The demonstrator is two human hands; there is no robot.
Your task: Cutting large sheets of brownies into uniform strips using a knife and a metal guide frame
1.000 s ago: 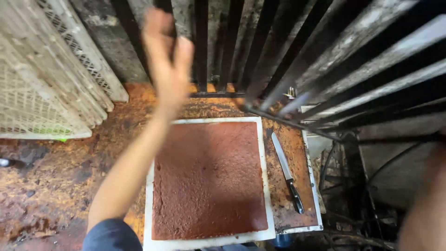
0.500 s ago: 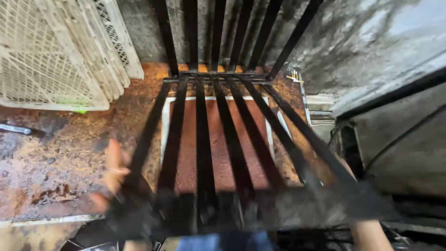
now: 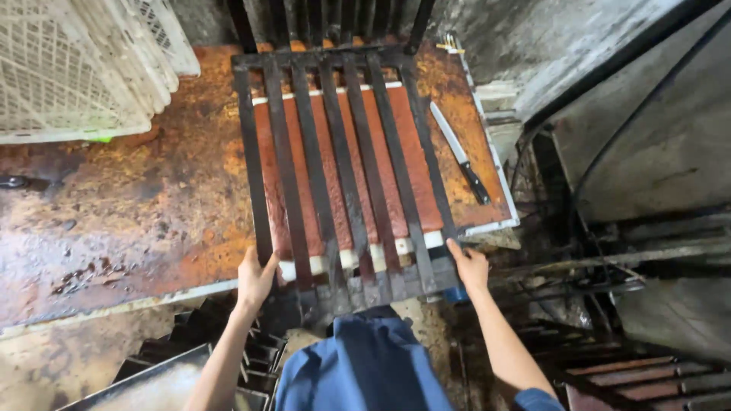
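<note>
A black metal grid frame (image 3: 343, 160) with several long bars lies flat over a reddish-brown slab (image 3: 396, 152) in a white tray (image 3: 434, 240). My left hand (image 3: 255, 275) grips the frame's near left corner. At the near right corner, my right hand (image 3: 470, 266) holds the frame's edge. Both forearms reach forward from the bottom of the view.
A knife (image 3: 461, 152) with a black handle lies on the tray's right side. White plastic crates (image 3: 76, 68) stand at the back left on a rusty, stained worktop (image 3: 137, 205). Dark metal machinery and railings (image 3: 624, 228) crowd the right side. More metal frames (image 3: 190, 358) sit below left.
The metal grid frame has swung down from upright to flat on the slab. My left hand dropped from high up to the frame's near corner; my right hand came in.
</note>
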